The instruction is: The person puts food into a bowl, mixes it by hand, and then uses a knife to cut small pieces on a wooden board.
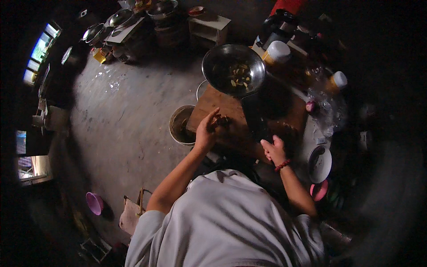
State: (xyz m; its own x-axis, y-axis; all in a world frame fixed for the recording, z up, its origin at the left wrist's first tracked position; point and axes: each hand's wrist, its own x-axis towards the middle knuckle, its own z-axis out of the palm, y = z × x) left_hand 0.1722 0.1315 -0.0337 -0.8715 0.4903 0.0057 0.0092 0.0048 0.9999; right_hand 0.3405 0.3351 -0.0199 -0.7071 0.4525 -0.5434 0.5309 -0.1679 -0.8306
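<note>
My left hand (205, 133) is over the left part of a brown wooden board (220, 100), its fingers apart beside small dark brown scraps (223, 120). My right hand (275, 151), with a red bead bracelet at the wrist, is closed at the board's near right edge, at the end of what looks like a dark cleaver (255, 120); shadow hides its outline. A steel bowl (218, 71) with pale yellowish slices (237, 81) in it stands at the far edge of the board.
A bucket (174, 128) stands left of the board. To the right are a purple onion (310, 106), crumpled clear plastic (327, 115), a white plate (325, 165) and a pink bowl (319, 191). White-lidded jars (278, 51) stand beyond. A purple basin (94, 203) lies on the floor.
</note>
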